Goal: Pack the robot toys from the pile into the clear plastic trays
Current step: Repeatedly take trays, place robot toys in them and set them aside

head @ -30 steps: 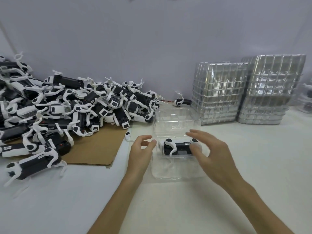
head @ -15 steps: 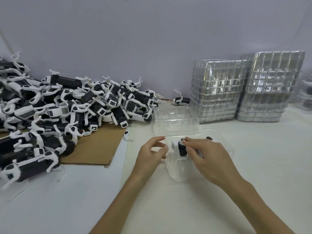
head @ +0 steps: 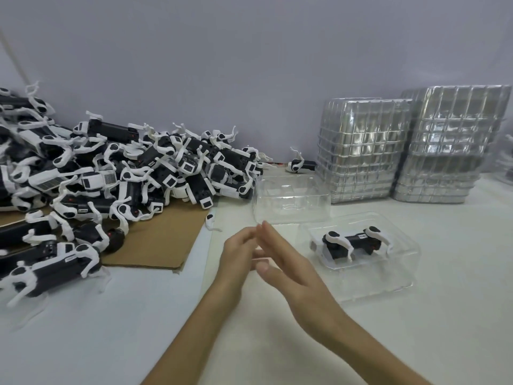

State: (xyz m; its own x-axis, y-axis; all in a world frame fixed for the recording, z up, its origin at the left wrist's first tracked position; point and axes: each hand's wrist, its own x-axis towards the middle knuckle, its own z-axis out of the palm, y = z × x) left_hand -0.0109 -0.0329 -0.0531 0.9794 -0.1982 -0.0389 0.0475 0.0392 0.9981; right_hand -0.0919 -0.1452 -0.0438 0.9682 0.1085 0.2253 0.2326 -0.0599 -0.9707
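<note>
Fingers [head: 273, 240] of both hands lie straight and loose, gripping nothing. The right hand [head: 288, 270] crosses over the left hand [head: 236, 257], and both hover just this side of the empty tray [head: 291, 211]. Right of the hands, and nearer than that tray, a filled tray [head: 399, 276] holds one toy [head: 351, 243] with its long axis running left to right. The empty tray lies with its long side the same way. Just beside its left end spreads the pile [head: 125, 176], toys at every angle, partly on cardboard [head: 155, 240]. The next toy should come from there, I judge, so the left hand is the nearer one and reaches away from the tray. Right of the tray and farther back stand stacks [head: 361, 151].
</note>
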